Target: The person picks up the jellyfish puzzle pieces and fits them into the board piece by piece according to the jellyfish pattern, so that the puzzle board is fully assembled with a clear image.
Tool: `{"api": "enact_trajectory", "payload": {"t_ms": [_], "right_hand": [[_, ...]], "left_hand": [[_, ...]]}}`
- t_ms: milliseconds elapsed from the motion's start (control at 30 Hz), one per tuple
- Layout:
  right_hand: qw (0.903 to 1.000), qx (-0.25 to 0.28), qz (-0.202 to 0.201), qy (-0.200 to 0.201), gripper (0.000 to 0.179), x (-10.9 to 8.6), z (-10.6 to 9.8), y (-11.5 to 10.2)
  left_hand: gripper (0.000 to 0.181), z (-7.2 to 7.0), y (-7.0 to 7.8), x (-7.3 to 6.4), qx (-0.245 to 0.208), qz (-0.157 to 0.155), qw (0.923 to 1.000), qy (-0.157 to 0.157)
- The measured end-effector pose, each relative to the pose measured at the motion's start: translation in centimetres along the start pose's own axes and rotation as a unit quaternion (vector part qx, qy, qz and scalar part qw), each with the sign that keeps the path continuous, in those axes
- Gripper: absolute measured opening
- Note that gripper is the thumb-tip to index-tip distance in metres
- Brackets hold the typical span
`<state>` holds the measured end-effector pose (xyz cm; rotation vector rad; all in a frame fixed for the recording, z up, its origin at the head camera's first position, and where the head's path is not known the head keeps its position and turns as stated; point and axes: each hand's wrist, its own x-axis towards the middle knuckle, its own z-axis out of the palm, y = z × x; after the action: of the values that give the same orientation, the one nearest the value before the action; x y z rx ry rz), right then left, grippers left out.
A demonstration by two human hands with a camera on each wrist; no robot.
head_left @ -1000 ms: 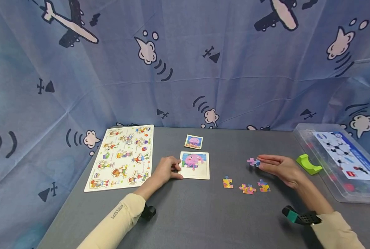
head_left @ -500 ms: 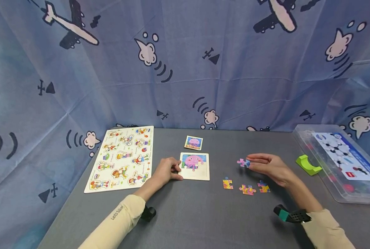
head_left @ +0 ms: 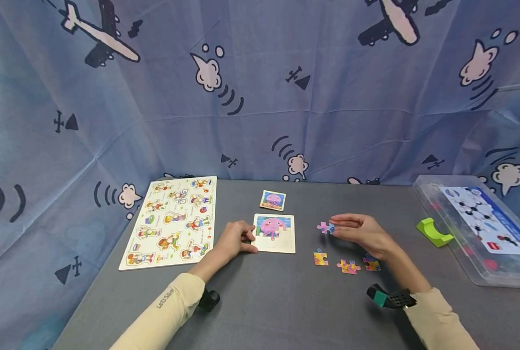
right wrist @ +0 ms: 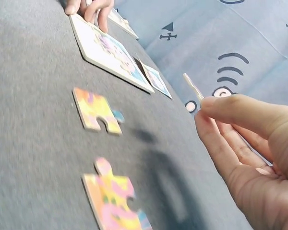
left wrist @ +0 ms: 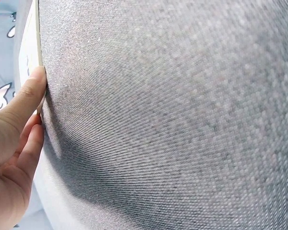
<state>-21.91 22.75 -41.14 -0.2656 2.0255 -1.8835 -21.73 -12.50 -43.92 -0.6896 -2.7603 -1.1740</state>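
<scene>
Between thumb and fingertips my right hand [head_left: 365,234] pinches a pink-and-blue puzzle piece [head_left: 324,227], held above the table to the right of the puzzle board. Seen edge-on, the same puzzle piece [right wrist: 193,86] looks thin in the right wrist view. My left hand [head_left: 233,240] holds the pale square puzzle board [head_left: 287,244] at its left edge, thumb near the lower corner. The board carries part of a pink octopus picture, with bare wood at its right and bottom. Three loose puzzle pieces lie on the table: one nearest the board [head_left: 320,258], a middle one [head_left: 348,267] and a right one [head_left: 372,263].
Behind the board lies a small octopus picture card [head_left: 272,200]. A large figure puzzle board [head_left: 165,223] is at the left. On the right are a green curved block [head_left: 433,232] and a clear plastic box [head_left: 474,262]. A patterned curtain [head_left: 260,121] hangs behind the table.
My right hand has moved left, bringing the pink-and-blue puzzle piece closer to the puzzle board. The left hand and the board have stayed in place.
</scene>
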Motion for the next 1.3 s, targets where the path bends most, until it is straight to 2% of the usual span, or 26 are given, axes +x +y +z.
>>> {"api": "enact_trajectory", "payload": {"t_ms": [467,767,933,1133,1300], "right_hand": [[0.9998,-0.016,0.002,0.014,0.057,2.7,3.1,0.5],[0.9999,-0.003,-0.009,-0.005,0.053,4.4,5.0,1.1],[0.9999,-0.01,-0.014,0.0,0.05,5.2,6.0,1.5],[0.9991,-0.033,-0.027,0.009,0.043,5.9,7.4,1.9],[0.9952,-0.085,-0.042,0.024,0.037,6.0,8.2,1.8]], "left_hand": [[0.022,0.0,0.1,0.0,-0.003,-0.002,1.0,-0.002],[0.021,-0.1,0.1,-0.1,-0.011,-0.01,0.9998,-0.011],[0.022,-0.2,0.1,-0.1,-0.007,-0.007,0.9999,-0.009],[0.022,-0.2,0.2,-0.2,-0.001,-0.004,1.0,-0.009],[0.022,-0.2,0.1,-0.1,-0.01,-0.012,0.9999,-0.005]]}}
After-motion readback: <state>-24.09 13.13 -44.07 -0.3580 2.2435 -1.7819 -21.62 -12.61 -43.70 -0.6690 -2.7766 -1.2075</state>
